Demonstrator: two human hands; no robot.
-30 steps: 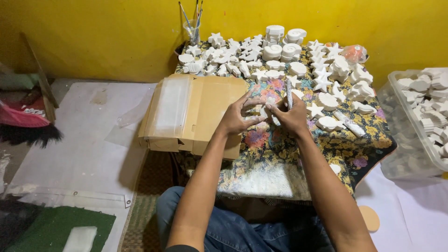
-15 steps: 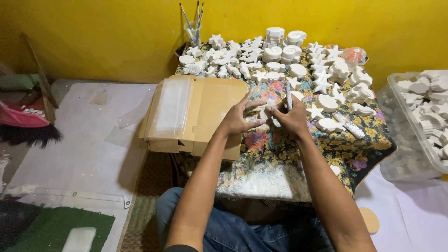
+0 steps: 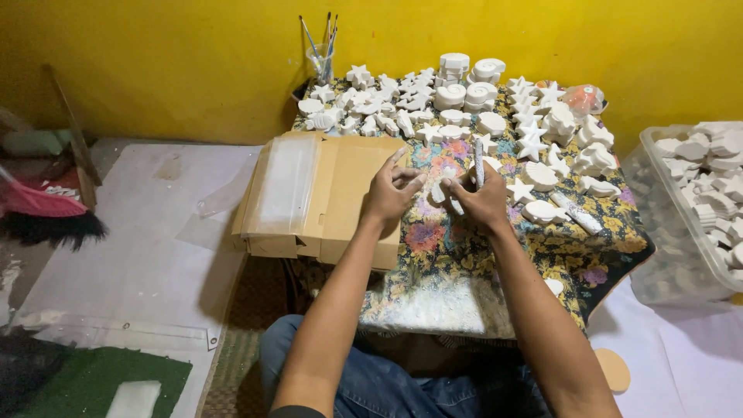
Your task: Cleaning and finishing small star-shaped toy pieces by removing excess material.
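Since a second ago my hands have barely shifted. My left hand (image 3: pixel 391 193) and right hand (image 3: pixel 478 200) together pinch a small white plaster piece (image 3: pixel 441 191) above the floral-clothed surface (image 3: pixel 433 240); the right also grips a thin tool (image 3: pixel 478 162). Work continues, unchanged.

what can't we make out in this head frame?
- Small white piece between the hands: its shape is hidden by the left hand and right hand.
- White tool in the right hand: lower end hidden in the grip.
- Clear bin: cut off by the right edge.
- Brushes in the cup: tips too small.
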